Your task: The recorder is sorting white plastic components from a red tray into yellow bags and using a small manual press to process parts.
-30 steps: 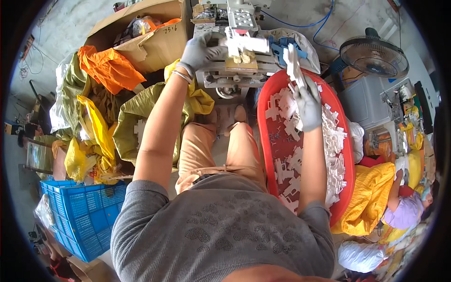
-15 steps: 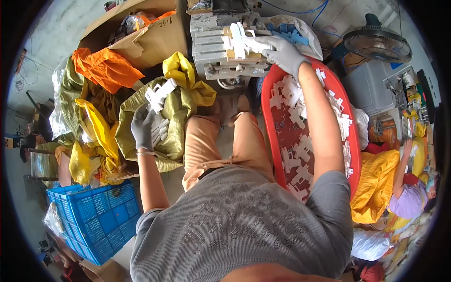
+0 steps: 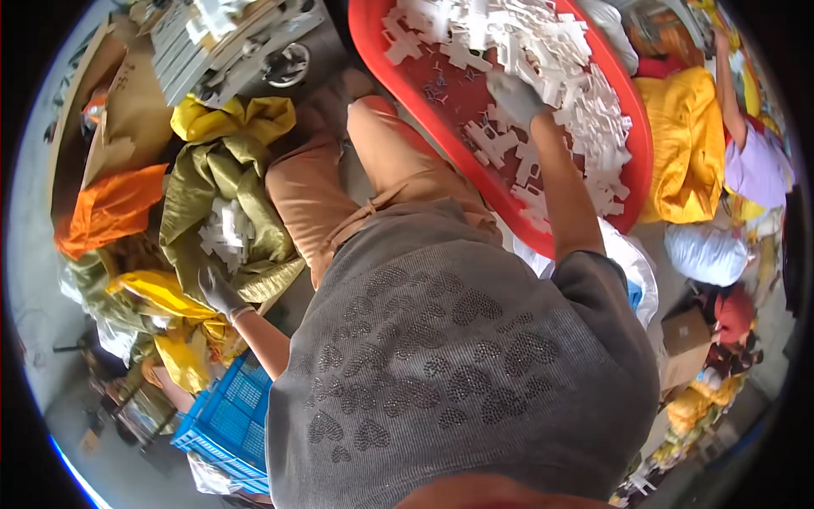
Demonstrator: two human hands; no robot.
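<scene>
My right hand (image 3: 513, 93), in a grey glove, reaches into a big red tub (image 3: 629, 182) heaped with white plastic pieces (image 3: 560, 59). Its fingers curl down into the heap, and I cannot see whether they grip a piece. My left hand (image 3: 219, 293), also gloved, hangs low at my left side with its fingers apart and nothing in it. It is at the near edge of an olive-green sack (image 3: 195, 195) that holds a small pile of white pieces (image 3: 225, 233). My knees in tan trousers (image 3: 305, 195) are between the sack and the tub.
A grey metal machine (image 3: 229, 42) carrying white pieces stands ahead, with a cardboard box (image 3: 110, 93) to its left. Orange (image 3: 110, 208) and yellow (image 3: 182, 352) bags lie left, above a blue crate (image 3: 229, 416). At right are a yellow sack (image 3: 687, 144), a white bag (image 3: 708, 254) and another person (image 3: 755, 165).
My right hand came off the machine and dropped into the red tub. My left hand drew back from the pile in the olive sack. The view tipped down and right.
</scene>
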